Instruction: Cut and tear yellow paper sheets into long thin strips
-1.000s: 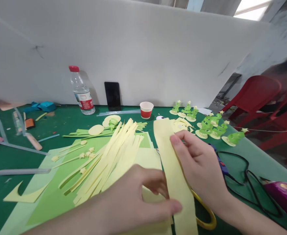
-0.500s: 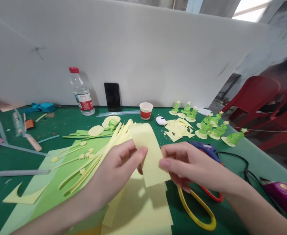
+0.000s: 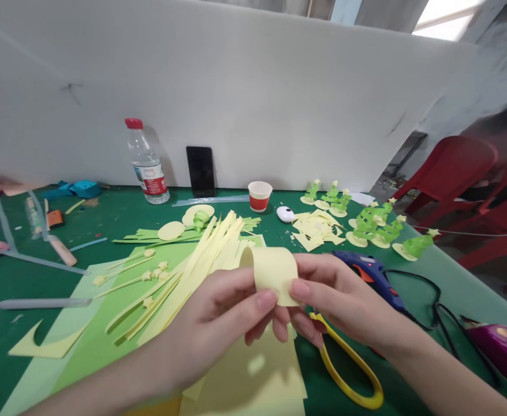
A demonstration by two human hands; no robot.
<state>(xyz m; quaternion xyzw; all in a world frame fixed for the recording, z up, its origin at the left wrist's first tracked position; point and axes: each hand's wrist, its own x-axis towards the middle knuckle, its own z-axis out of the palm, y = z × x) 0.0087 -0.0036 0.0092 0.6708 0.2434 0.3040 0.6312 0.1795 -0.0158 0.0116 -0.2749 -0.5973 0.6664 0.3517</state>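
Curled strip [image 3: 277, 273] partly behind left hand [image 3: 222, 306], purple tool [image 3: 498, 349] cut off at right edge

Red-capped btl [image 3: 152, 173], blk phone [image 3: 200, 172], red/wht cup [image 3: 259, 200] nr wht panel [image 3: 245, 86], plus red chairs [image 3: 450, 162]

The paper strip [image 3: 277, 277] just below centre is pale yellow; the table [image 3: 121, 216], green; the upper-left bottle cap [image 3: 134, 123], red.

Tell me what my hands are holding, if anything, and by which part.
Your left hand and right hand hold a curled yellow paper strip near its lower front edge.
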